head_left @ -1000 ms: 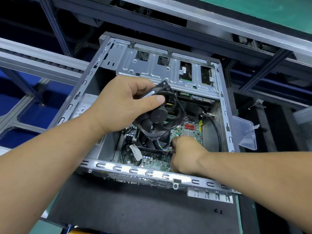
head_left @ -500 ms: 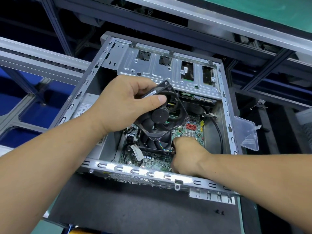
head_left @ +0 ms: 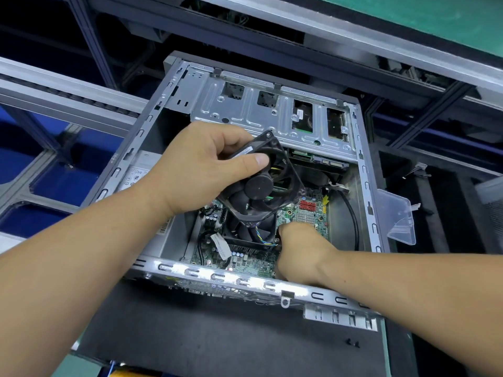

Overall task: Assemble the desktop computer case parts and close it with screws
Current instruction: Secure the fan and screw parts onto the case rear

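An open grey desktop case (head_left: 366, 170) lies on its side on a black mat, its green motherboard (head_left: 307, 213) exposed. My left hand (head_left: 201, 170) grips a black square case fan (head_left: 261, 186) by its upper left corner and holds it tilted above the board. Below it sits a second black fan on a heatsink (head_left: 253, 235). My right hand (head_left: 302, 251) is curled down inside the case at the heatsink's right corner; what its fingertips hold is hidden. Thin coloured wires (head_left: 261, 232) run from the fan toward that hand.
A silver drive cage (head_left: 272, 115) spans the case's far end. A clear plastic piece (head_left: 397, 219) sticks out at the right wall. Two small black screws (head_left: 353, 343) lie on the mat (head_left: 217, 330) at front right. Metal conveyor rails (head_left: 54, 88) run at the left.
Almost nothing has moved: both hands stay where they were, the left with the fan, the right low by the heatsink.
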